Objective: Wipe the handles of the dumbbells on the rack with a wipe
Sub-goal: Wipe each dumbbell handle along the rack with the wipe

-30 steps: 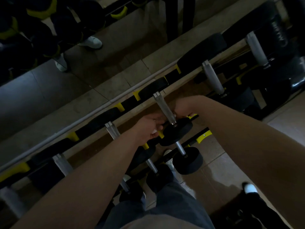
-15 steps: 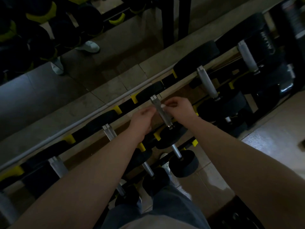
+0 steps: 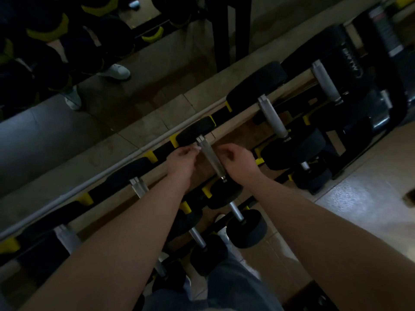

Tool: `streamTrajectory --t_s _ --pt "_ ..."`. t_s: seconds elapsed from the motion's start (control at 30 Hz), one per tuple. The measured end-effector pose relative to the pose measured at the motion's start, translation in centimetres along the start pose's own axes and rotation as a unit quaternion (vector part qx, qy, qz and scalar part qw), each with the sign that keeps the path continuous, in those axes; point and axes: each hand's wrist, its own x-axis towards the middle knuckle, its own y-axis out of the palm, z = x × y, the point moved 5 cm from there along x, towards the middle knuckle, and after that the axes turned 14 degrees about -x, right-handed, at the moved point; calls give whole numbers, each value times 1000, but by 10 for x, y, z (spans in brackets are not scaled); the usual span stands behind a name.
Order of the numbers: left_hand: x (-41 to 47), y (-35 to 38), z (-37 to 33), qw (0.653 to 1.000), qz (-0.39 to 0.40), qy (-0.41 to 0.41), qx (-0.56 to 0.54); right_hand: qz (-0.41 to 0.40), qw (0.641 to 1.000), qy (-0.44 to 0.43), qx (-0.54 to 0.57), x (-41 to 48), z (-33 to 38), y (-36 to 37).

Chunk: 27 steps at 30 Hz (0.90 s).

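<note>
A dumbbell with a silver knurled handle and black heads lies across the black-and-yellow rack at the centre of the head view. My left hand is just left of the handle's far end and pinches a small white wipe against it. To the handle's right, close beside it, my right hand has its fingers curled. The dim light hides whether that hand holds part of the wipe.
More dumbbells lie on the same tier: bigger ones to the right, smaller ones to the left. Small dumbbells sit on the lower tier above my legs. A mirror stands behind the rack, and tiled floor lies to the right.
Both hands slid up the handle from its near end toward the far head. The right hand came from under the handle to its right side; the white wipe now shows at my left fingertips.
</note>
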Motion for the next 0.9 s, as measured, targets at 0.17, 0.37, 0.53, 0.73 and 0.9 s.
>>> streamTrajectory --t_s 0.17,0.37,0.53,0.73,0.9 --pt "-1 6 28 985 51 69 148 12 992 -19 -127 -10 -3 16" --pt "-22 8 71 979 81 36 184 10 994 -22 -110 -10 -5 14" --pt "-7 11 38 999 11 28 20 7 998 3 -66 -9 -11 15" --pt "0 18 21 998 33 30 34 2 998 10 -63 -5 -13 16" --pt "-23 24 54 981 95 26 170 1 997 16 -77 -4 -14 17"
